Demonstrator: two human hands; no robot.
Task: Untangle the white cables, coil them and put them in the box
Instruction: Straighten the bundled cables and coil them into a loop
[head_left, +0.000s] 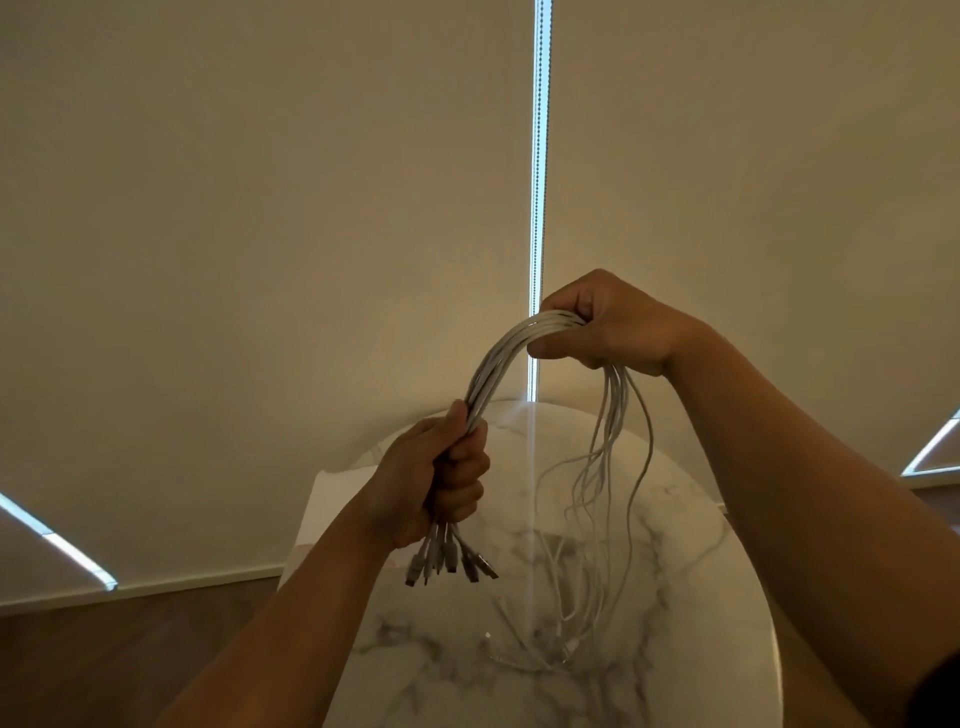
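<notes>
Marble table: left hand, right hand grip cables

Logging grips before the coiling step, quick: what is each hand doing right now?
Left hand: closed round the bundle of thin white cables, just above the plug ends.
Right hand: closed round the same bundle, higher up.

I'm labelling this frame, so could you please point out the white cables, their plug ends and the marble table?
white cables (501, 353): head view, middle of the arched bundle.
plug ends (451, 562): head view, a connector hanging at the bundle's lower end.
marble table (691, 571): head view, bare top on the right.
</notes>
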